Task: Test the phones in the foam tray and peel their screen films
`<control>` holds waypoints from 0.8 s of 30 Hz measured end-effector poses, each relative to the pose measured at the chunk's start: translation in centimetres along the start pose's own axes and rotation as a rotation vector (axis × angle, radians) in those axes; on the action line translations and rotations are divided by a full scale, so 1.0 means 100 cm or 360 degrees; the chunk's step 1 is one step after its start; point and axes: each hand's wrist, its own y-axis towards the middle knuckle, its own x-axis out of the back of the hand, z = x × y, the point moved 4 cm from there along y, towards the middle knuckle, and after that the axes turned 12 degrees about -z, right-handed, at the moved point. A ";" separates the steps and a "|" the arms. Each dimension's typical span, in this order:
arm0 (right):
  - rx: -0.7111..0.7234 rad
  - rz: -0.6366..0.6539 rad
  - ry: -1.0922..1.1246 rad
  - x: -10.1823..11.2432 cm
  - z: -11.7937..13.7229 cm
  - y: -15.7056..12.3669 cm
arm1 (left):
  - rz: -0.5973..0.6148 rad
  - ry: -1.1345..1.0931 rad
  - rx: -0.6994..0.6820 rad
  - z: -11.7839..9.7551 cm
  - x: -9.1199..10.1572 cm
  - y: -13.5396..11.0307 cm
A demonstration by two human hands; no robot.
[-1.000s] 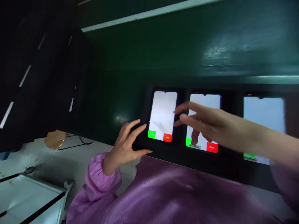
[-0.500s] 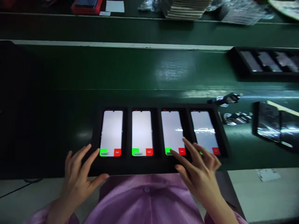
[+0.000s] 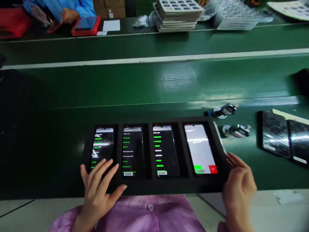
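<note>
Four phones sit side by side in the slots of a black tray [image 3: 169,186]. The leftmost phone [image 3: 103,145], the second phone [image 3: 132,148] and the third phone [image 3: 165,149] show dark screens with green and white text lists. A white screen with green and red boxes lights the rightmost phone [image 3: 200,148]. My left hand [image 3: 101,185] is open, its spread fingers over the lower part of the leftmost phone. My right hand [image 3: 238,182] is curled closed at the tray's right end, gripping its edge; its fingertips are partly hidden.
Two small black-and-silver devices [image 3: 225,110] lie beyond the tray's right end. Further right are two dark glossy panels [image 3: 276,133] on the green bench [image 3: 120,87]. Across it are a stack of trays [image 3: 177,16], plastic bags [image 3: 236,14], a red-cased device [image 3: 86,25] and another person's hand [image 3: 70,15].
The three left screens switched from white to dark lists. My right hand moved from the third phone to the tray's right end. My left hand shifted onto the leftmost phone. The view tilted up.
</note>
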 end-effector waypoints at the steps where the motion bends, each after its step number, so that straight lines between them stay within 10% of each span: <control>1: -0.0012 0.0009 0.0014 -0.007 0.002 0.000 | -0.0024 0.0072 0.0012 0.004 -0.003 0.003; 7: 0.0443 0.0224 0.0072 -0.028 0.045 0.018 | -0.0046 0.0311 0.0048 0.036 -0.012 0.019; 24: 0.1183 0.0538 0.0172 -0.098 0.143 0.004 | 0.0325 0.0338 0.0218 0.020 -0.030 0.067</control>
